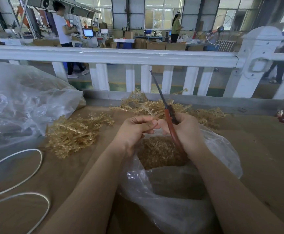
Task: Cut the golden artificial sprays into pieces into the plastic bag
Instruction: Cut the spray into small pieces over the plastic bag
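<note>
Keep plastic bag [180, 191] mouth under both hands, left hand [134, 130] pinching golden spray [148, 110] stem, right hand [188, 130] gripping scissors [169, 119] with blades barely parted, then snip close so pieces drop inside.

Both forearms are bare to the hands [156, 130], with no sleeves or gloves.

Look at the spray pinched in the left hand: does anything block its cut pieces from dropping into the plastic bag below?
Nothing visible does. The left hand pinches the spray directly above the plastic bag, whose mouth is open.
</note>
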Demonstrator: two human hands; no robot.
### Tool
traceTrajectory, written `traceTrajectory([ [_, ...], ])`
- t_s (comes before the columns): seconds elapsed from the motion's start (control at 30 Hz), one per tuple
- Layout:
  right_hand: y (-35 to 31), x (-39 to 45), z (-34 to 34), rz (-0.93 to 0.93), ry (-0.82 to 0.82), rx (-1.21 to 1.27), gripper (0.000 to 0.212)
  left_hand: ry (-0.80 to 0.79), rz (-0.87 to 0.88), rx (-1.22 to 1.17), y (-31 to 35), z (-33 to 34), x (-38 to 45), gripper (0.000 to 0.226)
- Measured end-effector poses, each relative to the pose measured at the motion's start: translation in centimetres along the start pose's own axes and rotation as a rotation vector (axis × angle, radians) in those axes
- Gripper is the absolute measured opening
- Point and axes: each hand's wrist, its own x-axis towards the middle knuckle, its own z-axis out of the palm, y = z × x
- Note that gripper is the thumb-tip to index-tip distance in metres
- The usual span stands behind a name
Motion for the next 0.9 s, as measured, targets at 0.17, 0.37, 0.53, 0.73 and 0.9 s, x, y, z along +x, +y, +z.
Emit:
traceTrajectory([
  [0.17, 0.3, 0.0, 0.0, -0.002, 0.0, -0.013, 0.014, 0.023, 0.006, 0.003, 0.2, -0.2, 0.1, 0.01],
  [0.37, 0.6, 0.1, 0.1, -0.039, -0.012, -0.034, 0.018, 0.044, 0.078, -0.042, 0.3, -0.8, 0.3, 0.002],
  [0.53, 0.9, -0.1, -0.1, -0.137, 0.075, -0.326, 0.066, 0.116, 0.166, -0.008, 0.1, -0.9, 0.4, 0.014],
  [0.73, 1.2, -0.1, -0.3, -0.22, 0.045, -0.608, 0.074, 0.065, 0.182, -0.178, 0.5, -0.8, 0.0, 0.031],
  [0.9, 1.3, -0.2, -0.4, -0.229, 0.018, -0.686, 0.075, 0.067, 0.189, -0.159, 0.5, -0.9, -0.1, 0.03],
])
